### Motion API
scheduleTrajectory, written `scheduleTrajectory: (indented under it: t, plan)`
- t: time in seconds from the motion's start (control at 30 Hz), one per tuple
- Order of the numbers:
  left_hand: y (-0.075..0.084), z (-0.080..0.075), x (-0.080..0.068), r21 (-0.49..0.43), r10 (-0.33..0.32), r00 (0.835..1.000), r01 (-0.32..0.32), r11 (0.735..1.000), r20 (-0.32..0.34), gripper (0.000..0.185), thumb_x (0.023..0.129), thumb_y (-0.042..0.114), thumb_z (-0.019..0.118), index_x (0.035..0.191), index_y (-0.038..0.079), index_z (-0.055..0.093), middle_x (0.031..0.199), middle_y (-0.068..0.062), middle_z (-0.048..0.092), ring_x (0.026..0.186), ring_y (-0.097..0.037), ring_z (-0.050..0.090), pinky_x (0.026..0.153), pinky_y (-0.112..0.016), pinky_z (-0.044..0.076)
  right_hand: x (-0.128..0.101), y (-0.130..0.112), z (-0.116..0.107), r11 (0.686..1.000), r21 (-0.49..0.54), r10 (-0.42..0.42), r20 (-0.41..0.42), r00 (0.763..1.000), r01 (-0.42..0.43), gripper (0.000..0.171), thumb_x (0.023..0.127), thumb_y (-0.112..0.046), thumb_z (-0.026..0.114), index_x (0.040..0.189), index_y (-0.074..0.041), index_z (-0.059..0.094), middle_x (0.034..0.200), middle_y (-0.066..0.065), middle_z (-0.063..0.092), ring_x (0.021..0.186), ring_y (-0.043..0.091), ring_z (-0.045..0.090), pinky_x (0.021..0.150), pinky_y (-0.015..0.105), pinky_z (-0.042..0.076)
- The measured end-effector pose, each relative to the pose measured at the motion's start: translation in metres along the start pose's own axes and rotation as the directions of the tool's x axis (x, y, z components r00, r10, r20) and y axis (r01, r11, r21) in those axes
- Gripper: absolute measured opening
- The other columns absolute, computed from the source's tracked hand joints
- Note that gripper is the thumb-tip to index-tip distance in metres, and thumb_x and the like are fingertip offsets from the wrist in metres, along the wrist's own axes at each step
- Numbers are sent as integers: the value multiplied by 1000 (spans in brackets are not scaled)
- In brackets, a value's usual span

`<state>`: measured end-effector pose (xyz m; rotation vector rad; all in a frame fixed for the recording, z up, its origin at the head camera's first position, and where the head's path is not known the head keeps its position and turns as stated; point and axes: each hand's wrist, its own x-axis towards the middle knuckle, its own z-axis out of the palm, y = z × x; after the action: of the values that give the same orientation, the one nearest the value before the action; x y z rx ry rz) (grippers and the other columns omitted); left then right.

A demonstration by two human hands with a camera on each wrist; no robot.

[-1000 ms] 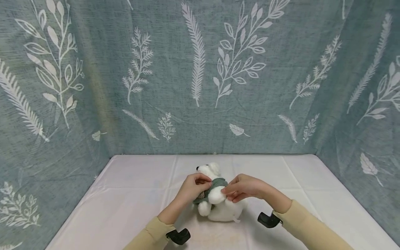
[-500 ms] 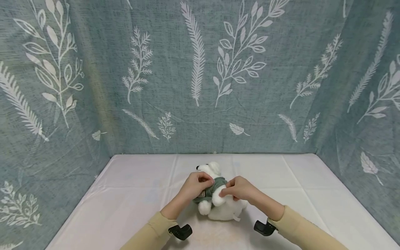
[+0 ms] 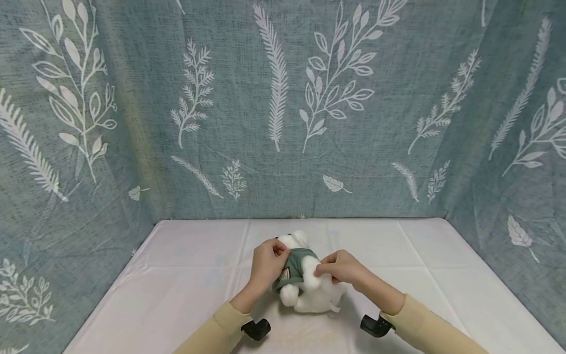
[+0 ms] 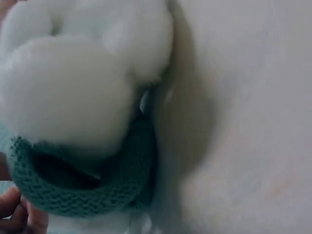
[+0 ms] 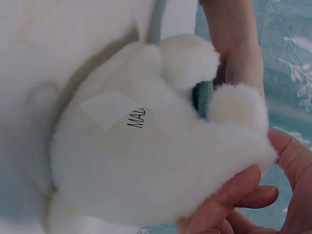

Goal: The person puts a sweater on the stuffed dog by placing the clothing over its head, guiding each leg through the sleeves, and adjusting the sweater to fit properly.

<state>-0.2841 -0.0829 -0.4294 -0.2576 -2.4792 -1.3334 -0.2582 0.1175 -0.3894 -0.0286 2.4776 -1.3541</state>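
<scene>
A white stuffed toy bear (image 3: 314,299) lies on the table, its head toward the back. It wears a green knit sweater (image 3: 296,263) with a small patch on it. My left hand (image 3: 267,263) pinches the sweater's upper edge near the bear's neck and partly covers the face. My right hand (image 3: 345,267) pinches a white limb (image 3: 311,273) on the bear's right side; in the right wrist view thumb and fingers sit around the plush. The sweater's knit hem (image 4: 83,200) gapes around a round white paw (image 4: 68,92) in the left wrist view.
A white cloth covers the table (image 3: 185,275). Behind and at both sides hangs a blue-green curtain (image 3: 247,123) with white leaf prints. A printed white tag (image 5: 109,109) sticks out of the bear's body.
My left hand has shifted left and slightly up with the sweater's edge, uncovering more of the sweater front and its patch. My right hand has moved slightly left and taken hold of the limb.
</scene>
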Motion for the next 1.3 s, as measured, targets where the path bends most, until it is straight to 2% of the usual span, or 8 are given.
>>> scheduleTrajectory:
  t: [0.13,0.3,0.4,0.6,0.73,1.03,1.2,1.3]
  plan:
    - [-3,-7,1,-80,-4,987,17,997,162,7,87,14,67,83,8,68,74,-2,63,65,-9,53,59,-23,45,-1,0,-2,1000,26,11,4,1000,-11,11,76,-19,70,80,-10,73,49,-7,31,49,10,34,55,25,34]
    - [-10,-17,3,-207,-12,911,106,973,411,8,89,9,64,93,2,67,83,-4,63,67,-9,51,57,-23,43,-2,0,-6,998,57,6,15,1000,-7,9,76,-20,69,76,-11,70,47,-7,24,47,10,26,54,25,29]
    - [-14,-18,3,-226,-20,882,142,964,470,9,88,8,65,92,1,67,82,-3,62,64,-9,49,54,-23,42,-2,1,-6,998,60,-1,24,1000,0,8,75,-20,69,73,-12,68,47,-7,23,46,10,24,53,26,28]
    - [-18,-19,5,-111,-118,956,152,982,270,4,84,8,68,84,5,70,78,-3,64,66,-11,54,57,-26,45,-1,1,-4,998,63,14,19,1000,-16,9,75,-20,69,75,-12,70,47,-7,23,46,10,24,54,26,29]
    - [-21,-20,2,-89,-119,951,150,985,286,5,86,10,68,85,4,68,77,-4,65,62,-11,53,55,-27,46,-1,1,-4,998,57,10,40,999,-12,10,76,-22,70,76,-12,70,47,-7,23,46,11,24,54,27,29]
    - [-34,-37,-20,-125,-154,852,247,961,500,28,94,22,58,86,-4,66,70,-5,64,58,-13,62,58,-31,54,-3,-3,-9,998,51,-54,189,980,45,22,82,-29,72,83,-8,65,56,-6,35,50,10,29,55,26,31]
    - [-37,-37,-29,-268,-112,757,360,894,643,34,96,13,47,101,-16,63,84,-18,70,72,-19,70,69,-34,58,0,-5,-8,998,20,-53,51,997,52,37,83,-35,72,102,-6,60,80,2,55,65,14,48,62,30,43]
    - [-37,-31,-31,-342,-117,741,437,832,662,40,98,16,46,110,-19,59,94,-18,69,79,-17,69,77,-35,57,4,-5,-4,997,-36,-75,-55,996,73,42,86,-41,67,109,-7,58,103,7,61,86,18,58,72,34,50]
